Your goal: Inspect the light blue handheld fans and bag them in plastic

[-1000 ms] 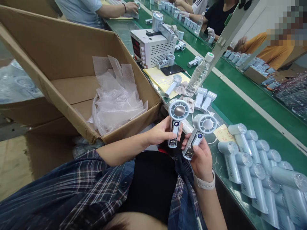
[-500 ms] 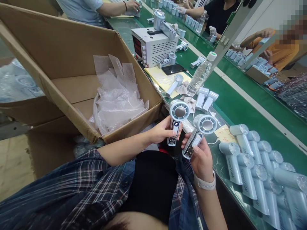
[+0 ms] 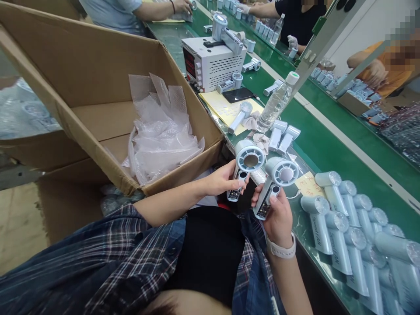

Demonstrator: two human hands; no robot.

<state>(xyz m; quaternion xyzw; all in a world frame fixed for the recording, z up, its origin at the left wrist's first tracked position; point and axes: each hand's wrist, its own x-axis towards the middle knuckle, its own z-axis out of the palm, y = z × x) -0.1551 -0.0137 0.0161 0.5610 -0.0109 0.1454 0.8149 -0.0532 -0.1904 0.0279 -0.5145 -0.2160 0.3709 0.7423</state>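
Note:
My left hand (image 3: 226, 179) is closed round the handle of a light-blue handheld fan (image 3: 250, 156), its thumb lying near the dark round display. The handle's lower front is uncovered and bares a circuit board. A second handheld fan (image 3: 282, 171) of the same kind is gripped in my right hand (image 3: 278, 214), also with its board exposed and its display dark. Both fans are held upright and slightly tilted, side by side above my lap, with their round heads close together.
At left stands a cardboard box (image 3: 114, 43) with bubble-wrap bags (image 3: 160, 140). Many fans (image 3: 341, 240) lie in rows at right. A water bottle (image 3: 275, 103), a phone (image 3: 238, 95) and a white power supply (image 3: 213, 63) stand or lie along the bench. Co-workers sit beyond.
The lit "20" on the left fan's display has gone dark. Both fans have tilted and shifted slightly right, still in my hands.

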